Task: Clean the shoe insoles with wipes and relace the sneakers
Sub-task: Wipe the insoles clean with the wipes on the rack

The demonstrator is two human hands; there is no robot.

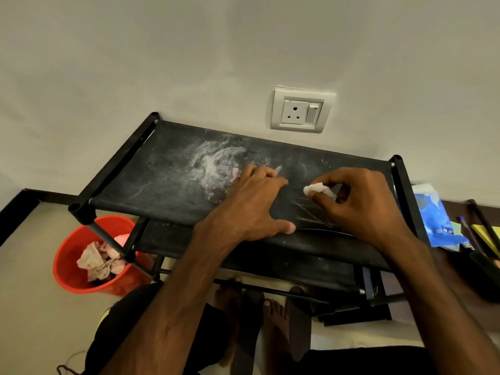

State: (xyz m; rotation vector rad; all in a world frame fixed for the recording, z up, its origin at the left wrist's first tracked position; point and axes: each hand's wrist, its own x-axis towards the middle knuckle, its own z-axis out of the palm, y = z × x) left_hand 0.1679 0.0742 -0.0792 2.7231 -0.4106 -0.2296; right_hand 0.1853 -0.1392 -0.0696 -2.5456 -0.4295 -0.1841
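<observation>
A black insole point(311, 212) lies on the top shelf of a black fabric shoe rack point(162, 180), hard to tell from the dark cloth; its curved front edge and stitch marks show. My left hand point(257, 201) presses flat on it, fingers spread. To its right, my right hand point(359, 201) pinches a small crumpled white wipe point(316, 189) just above the insole. No sneakers or laces are clearly in view.
White dust smears the shelf point(216, 163) left of my hands. A red bucket point(70, 269) with used wipes stands on the floor at left. A blue wipes pack point(435, 220) and pens point(470, 234) lie at right. A wall socket point(300, 110) sits behind the rack. Bare feet point(273, 320) below.
</observation>
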